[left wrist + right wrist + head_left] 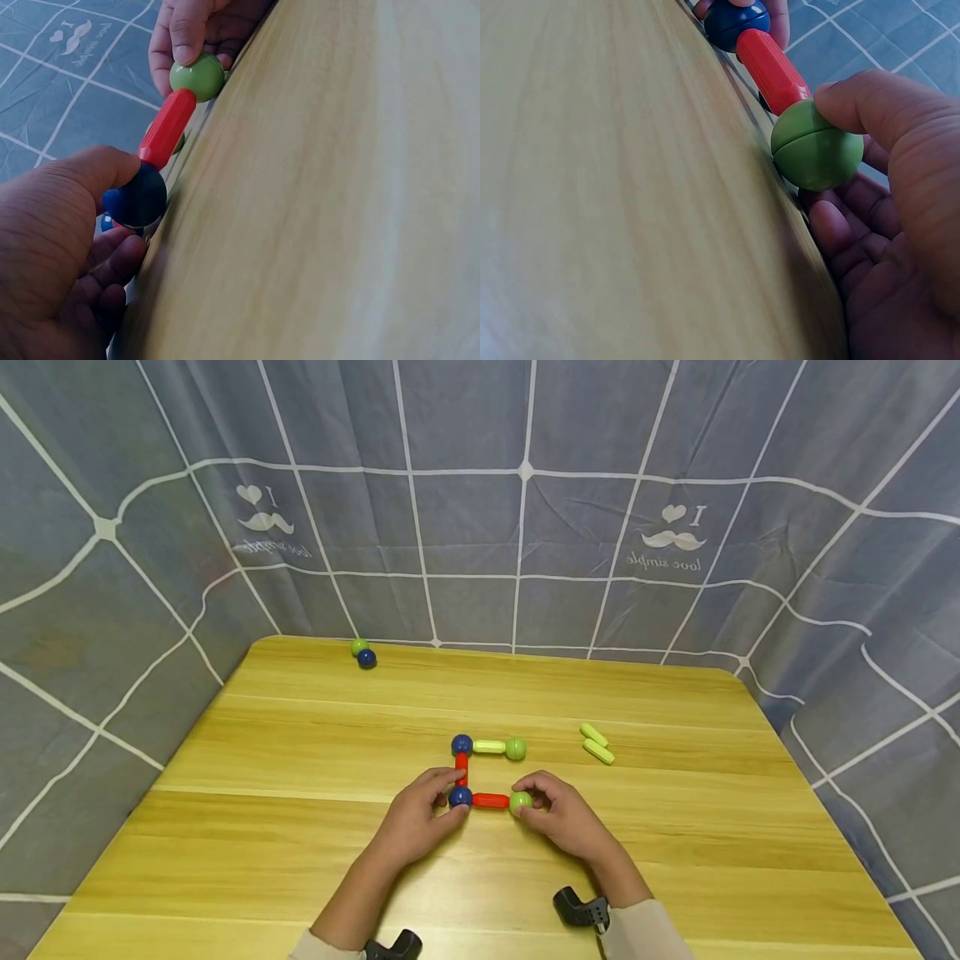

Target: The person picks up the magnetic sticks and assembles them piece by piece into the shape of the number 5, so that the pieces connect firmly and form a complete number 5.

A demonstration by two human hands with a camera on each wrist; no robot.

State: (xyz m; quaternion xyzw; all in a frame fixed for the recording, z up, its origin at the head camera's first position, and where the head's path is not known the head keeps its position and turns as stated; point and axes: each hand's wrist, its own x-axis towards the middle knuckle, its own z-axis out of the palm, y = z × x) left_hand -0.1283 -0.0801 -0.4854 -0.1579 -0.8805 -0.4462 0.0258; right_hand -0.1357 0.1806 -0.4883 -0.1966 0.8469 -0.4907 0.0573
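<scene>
On the table lies a three-sided shape of balls and rods. My left hand (416, 818) grips its near blue ball (461, 797) between thumb and fingers. A red rod (491, 802) runs from that ball to a green ball (520, 802), which my right hand (564, 817) pinches; thumb and fingertips bracket this green ball (817, 146) in the right wrist view. Away from me, a second red rod (462, 767) joins the near blue ball to a far blue ball (462, 744). From there a yellow-green rod (490, 747) leads to another green ball (515, 748).
Two loose yellow-green rods (598, 752) lie right of the shape. At the table's far left edge sit a green ball (360, 647) and a blue ball (367, 658), side by side. A grey-blue curtain (472, 527) with white lines hangs around the wooden table (300, 827).
</scene>
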